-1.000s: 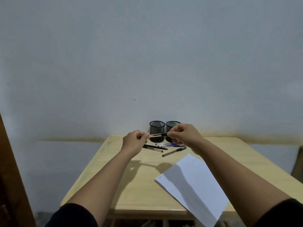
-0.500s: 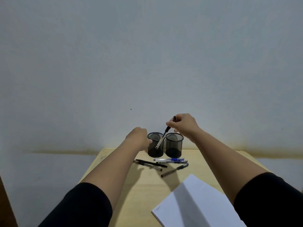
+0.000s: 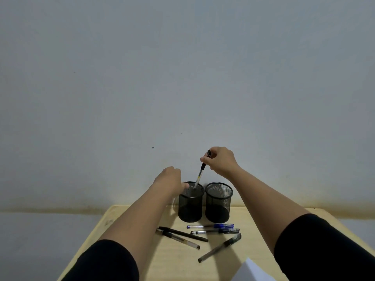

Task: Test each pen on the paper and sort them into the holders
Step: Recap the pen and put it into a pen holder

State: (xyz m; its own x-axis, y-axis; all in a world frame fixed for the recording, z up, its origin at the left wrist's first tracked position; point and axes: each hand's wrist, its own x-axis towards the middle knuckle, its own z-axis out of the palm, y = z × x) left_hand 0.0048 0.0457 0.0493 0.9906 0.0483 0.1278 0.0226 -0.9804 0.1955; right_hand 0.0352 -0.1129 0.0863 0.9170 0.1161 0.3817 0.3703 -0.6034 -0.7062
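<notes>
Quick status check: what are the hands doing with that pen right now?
Right hand pinches pen, tip inside left holder. Left hand at that holder's rim. Right holder looks empty. Five pens on table; nothing blocking.

left hand (image 3: 169, 180): curled, extended | right hand (image 3: 220, 160): raised, pinch grip closed

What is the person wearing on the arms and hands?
Both arms have black sleeves pushed up past the elbow: the left sleeve and the right sleeve. The forearms are bare. The left hand and the right hand wear no gloves; no rings, watch or bracelet are visible.
</notes>
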